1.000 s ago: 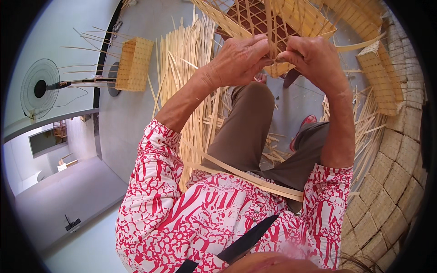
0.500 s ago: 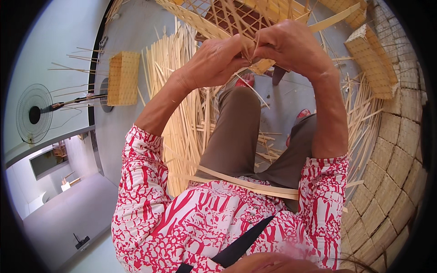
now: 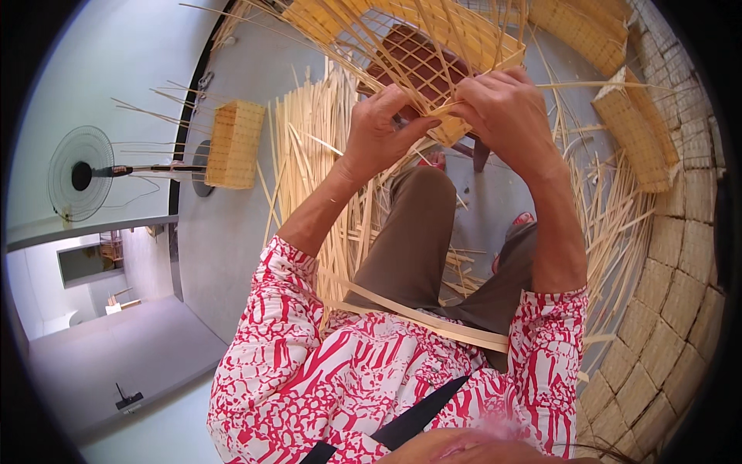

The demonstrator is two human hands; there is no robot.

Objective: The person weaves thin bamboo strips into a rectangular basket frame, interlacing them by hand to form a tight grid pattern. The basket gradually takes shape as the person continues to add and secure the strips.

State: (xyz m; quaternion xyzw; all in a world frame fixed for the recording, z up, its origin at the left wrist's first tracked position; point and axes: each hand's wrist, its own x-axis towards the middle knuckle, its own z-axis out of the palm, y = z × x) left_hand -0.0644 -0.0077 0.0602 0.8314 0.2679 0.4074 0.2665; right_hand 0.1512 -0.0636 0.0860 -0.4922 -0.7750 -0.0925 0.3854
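Note:
A half-woven basket (image 3: 491,48) of pale yellow bamboo strips sits in front of me, its lattice open and many loose strip ends sticking up and out. At its near corner my left hand (image 3: 384,127) pinches bamboo strips, the thumb stretched toward the right hand. Close beside it, my right hand (image 3: 502,107) is closed on a bamboo strip (image 3: 599,83) that runs out to the right. The fingertips of both hands nearly meet, and the exact crossing of strips between them is partly hidden. Under the basket shows a dark red-brown stool (image 3: 402,48).
Several loose bamboo strips (image 3: 433,321) lie across my lap. A thick heap of strips (image 3: 309,147) covers the floor to the left; another pile (image 3: 618,213) lies right. Finished-looking baskets (image 3: 638,139) line the right side. A basket (image 3: 234,145) and a fan (image 3: 81,174) stand left.
The view has shifted, so more of the basket shows. My hands have moved slightly apart and lower at the corner; the left thumb now extends along the strips. A strip now points out right.

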